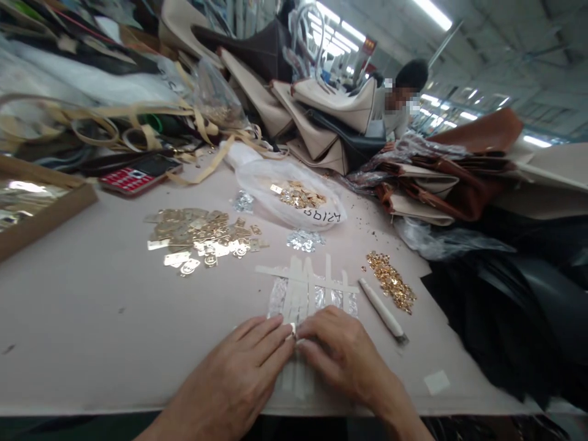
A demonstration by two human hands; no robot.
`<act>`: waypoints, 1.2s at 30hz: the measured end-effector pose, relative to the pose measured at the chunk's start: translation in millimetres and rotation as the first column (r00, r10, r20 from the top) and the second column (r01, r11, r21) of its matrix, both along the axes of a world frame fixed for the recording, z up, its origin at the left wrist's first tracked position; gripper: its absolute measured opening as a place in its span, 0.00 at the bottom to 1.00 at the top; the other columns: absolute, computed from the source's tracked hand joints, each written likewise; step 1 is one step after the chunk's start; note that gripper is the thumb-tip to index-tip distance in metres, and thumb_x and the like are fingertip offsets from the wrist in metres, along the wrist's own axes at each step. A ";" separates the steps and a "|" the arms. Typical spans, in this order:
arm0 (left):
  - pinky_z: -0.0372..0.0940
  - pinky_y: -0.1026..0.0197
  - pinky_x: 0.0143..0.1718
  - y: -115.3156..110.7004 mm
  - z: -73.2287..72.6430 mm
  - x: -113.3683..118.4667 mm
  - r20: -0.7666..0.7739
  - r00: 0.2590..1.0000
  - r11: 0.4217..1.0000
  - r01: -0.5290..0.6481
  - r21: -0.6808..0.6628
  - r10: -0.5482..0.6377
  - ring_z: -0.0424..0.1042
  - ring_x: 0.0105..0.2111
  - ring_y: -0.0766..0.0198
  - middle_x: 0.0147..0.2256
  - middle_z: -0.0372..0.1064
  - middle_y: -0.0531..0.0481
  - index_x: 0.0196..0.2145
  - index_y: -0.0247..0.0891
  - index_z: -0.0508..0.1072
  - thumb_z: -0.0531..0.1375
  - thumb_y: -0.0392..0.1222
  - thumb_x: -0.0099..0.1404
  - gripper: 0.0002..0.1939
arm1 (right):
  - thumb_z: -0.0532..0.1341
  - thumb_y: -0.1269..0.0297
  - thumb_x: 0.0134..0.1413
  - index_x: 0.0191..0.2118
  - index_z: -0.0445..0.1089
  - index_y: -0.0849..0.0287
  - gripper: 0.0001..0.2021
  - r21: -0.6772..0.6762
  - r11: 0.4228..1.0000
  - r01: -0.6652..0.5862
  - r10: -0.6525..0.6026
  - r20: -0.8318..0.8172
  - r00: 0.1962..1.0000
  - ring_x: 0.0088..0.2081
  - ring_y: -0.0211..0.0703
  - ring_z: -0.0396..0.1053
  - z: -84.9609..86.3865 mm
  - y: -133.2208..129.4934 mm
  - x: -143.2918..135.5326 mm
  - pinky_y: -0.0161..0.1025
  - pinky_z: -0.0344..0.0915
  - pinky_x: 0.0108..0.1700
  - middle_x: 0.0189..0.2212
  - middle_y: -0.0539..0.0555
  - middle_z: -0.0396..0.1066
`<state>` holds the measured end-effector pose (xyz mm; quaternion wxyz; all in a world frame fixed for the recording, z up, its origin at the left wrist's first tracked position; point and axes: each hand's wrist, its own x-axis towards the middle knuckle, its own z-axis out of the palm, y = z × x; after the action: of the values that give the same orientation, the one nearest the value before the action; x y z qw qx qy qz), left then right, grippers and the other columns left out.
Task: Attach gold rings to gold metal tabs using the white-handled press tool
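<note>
My left hand (239,361) lies flat with its fingers stretched across pale narrow strips (301,288) near the table's front edge. A small shiny metal piece (293,331) shows at its fingertips. From the other side my right hand (346,346) meets it, thumb and forefinger closed together beside that piece; what they pinch is hidden. Clear plastic (277,297) sits under the strips, and one strip runs crosswise over the others. To the right of the strips lies a whitish pen-like stick (382,310) with a dark tip.
Flat gold metal plates (202,233) form a pile left of centre. Silver pieces (304,240), small gold pieces (390,280) and an open bag of gold parts (294,190) lie around. A red calculator (138,176), cardboard box (46,214) and bags (312,116) line the edges. Behind stands a person (399,104).
</note>
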<state>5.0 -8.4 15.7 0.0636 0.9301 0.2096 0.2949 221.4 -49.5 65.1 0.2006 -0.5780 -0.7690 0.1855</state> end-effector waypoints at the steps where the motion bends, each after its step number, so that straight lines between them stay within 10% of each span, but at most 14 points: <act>1: 0.66 0.54 0.58 1.1 -0.7 0.4 -0.005 1.000 1.000 -0.002 0.006 0.002 0.73 0.54 0.60 0.54 0.75 0.52 0.54 0.40 0.73 0.50 0.31 0.70 0.20 | 0.61 0.66 0.62 0.40 0.76 0.55 0.05 -0.027 0.997 0.072 -0.073 -0.037 0.997 0.38 0.43 0.74 -0.1 9.9 6.1 0.41 0.70 0.43 0.35 0.52 0.79; 6: 0.65 0.55 0.58 3.6 -3.6 -0.5 -0.025 1.000 0.999 0.008 0.043 -0.006 0.72 0.53 0.60 0.53 0.75 0.51 0.53 0.40 0.75 0.50 0.33 0.70 0.19 | 0.60 0.70 0.60 0.44 0.77 0.57 0.10 0.003 0.951 0.309 -0.309 -0.002 0.951 0.37 0.42 0.76 -11.1 81.3 33.1 0.40 0.70 0.45 0.39 0.53 0.80; 11: 0.63 0.56 0.60 4.3 -3.7 -3.7 -0.030 0.999 0.999 -0.012 0.053 0.014 0.72 0.55 0.59 0.54 0.75 0.51 0.53 0.40 0.75 0.50 0.35 0.72 0.18 | 0.54 0.78 0.61 0.54 0.74 0.61 0.19 0.090 0.988 0.124 -0.146 0.300 0.943 0.53 0.48 0.70 -14.3 127.3 35.3 0.43 0.64 0.57 0.52 0.61 0.76; 15: 0.63 0.58 0.61 5.8 -8.2 -5.4 -0.035 0.999 0.999 0.027 0.041 -0.026 0.71 0.55 0.60 0.54 0.75 0.51 0.54 0.40 0.75 0.52 0.36 0.71 0.17 | 0.53 0.81 0.59 0.45 0.79 0.58 0.19 0.015 0.995 0.099 -0.097 0.377 0.921 0.49 0.48 0.71 -8.8 124.4 40.8 0.43 0.67 0.53 0.45 0.58 0.79; 22: 0.52 0.53 0.69 1.5 -37.4 3.6 0.168 0.985 0.996 -0.039 0.084 0.025 0.70 0.57 0.60 0.52 0.76 0.50 0.53 0.41 0.76 0.49 0.33 0.70 0.20 | 0.59 0.72 0.58 0.44 0.79 0.57 0.13 -0.033 0.921 0.387 -0.379 0.142 0.914 0.41 0.44 0.77 -5.1 114.4 74.4 0.39 0.69 0.47 0.40 0.54 0.81; 36: 0.60 0.59 0.61 6.8 -6.0 -2.7 0.011 0.999 0.998 0.035 0.045 -0.036 0.72 0.53 0.62 0.53 0.76 0.49 0.54 0.41 0.75 0.54 0.38 0.71 0.17 | 0.58 0.73 0.54 0.45 0.78 0.56 0.15 -0.155 0.965 0.210 -0.168 0.247 0.954 0.35 0.42 0.74 -4.9 135.3 44.4 0.37 0.64 0.39 0.35 0.53 0.80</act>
<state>2.3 -1.6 9.7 0.0490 0.9330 0.1860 0.3040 265.8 85.9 60.2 0.0735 -0.6824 -0.7082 0.1654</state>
